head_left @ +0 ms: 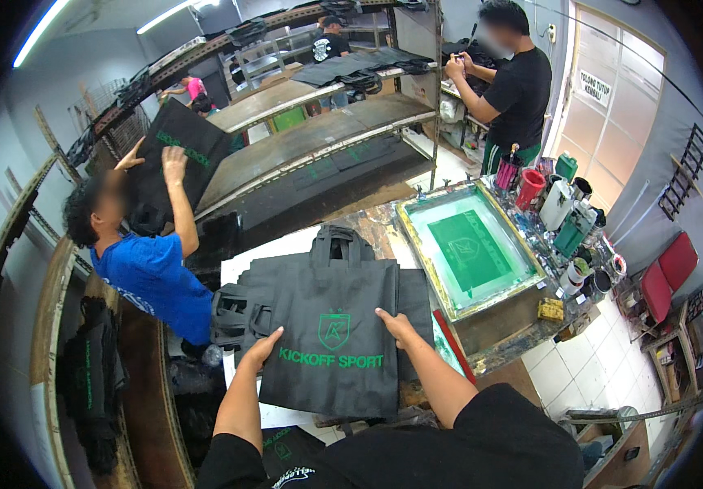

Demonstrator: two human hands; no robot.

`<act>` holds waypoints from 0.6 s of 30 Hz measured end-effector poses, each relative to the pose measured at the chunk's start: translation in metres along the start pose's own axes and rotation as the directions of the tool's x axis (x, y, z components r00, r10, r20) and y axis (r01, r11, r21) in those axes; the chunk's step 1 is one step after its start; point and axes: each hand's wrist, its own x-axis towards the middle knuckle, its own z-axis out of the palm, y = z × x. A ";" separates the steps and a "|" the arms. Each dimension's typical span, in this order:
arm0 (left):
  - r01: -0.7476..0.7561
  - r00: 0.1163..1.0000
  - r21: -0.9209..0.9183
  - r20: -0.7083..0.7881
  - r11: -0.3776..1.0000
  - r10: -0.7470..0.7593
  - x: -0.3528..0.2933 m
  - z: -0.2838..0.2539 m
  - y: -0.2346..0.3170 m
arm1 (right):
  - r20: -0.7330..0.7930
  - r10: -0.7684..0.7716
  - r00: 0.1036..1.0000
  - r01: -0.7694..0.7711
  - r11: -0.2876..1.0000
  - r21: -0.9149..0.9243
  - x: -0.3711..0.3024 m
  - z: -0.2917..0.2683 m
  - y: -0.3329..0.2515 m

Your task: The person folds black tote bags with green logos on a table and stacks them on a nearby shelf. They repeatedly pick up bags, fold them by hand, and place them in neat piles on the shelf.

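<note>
A black fabric tote bag (307, 285) with a green printed shield emblem and green lettering lies in front of me, its handles pointing away. My left hand (263, 347) grips its left edge and my right hand (394, 325) its right edge. Both thumbs rest on top; the other fingers are mostly hidden beneath. More black bags (413, 306) lie under and beside it, with loose handles (233, 316) sticking out on the left. To the right sits a framed printing screen (403, 213) with a green rectangular area in its mesh.
Ink tubs and bottles (558, 204) crowd the bench's right side, near a yellow sponge (550, 309). Racks (319, 130) with dark bags stand ahead. At left, a person in blue (152, 273) holds up a black bag (176, 151); another in black (523, 90) stands far right.
</note>
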 end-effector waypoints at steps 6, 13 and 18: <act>-0.256 0.878 0.412 -0.280 0.875 0.388 0.026 0.028 -0.025 | -0.286 -0.329 0.900 0.218 0.908 -0.357 0.019 0.012 0.021; -0.441 0.766 0.336 -0.344 0.832 0.544 -0.026 0.020 -0.041 | -0.143 -0.615 0.775 0.582 0.784 -0.215 -0.025 0.006 -0.002; -0.543 0.701 0.202 -0.426 0.815 0.572 -0.073 0.009 -0.034 | -0.099 -0.763 0.638 0.689 0.624 -0.369 -0.102 0.036 -0.047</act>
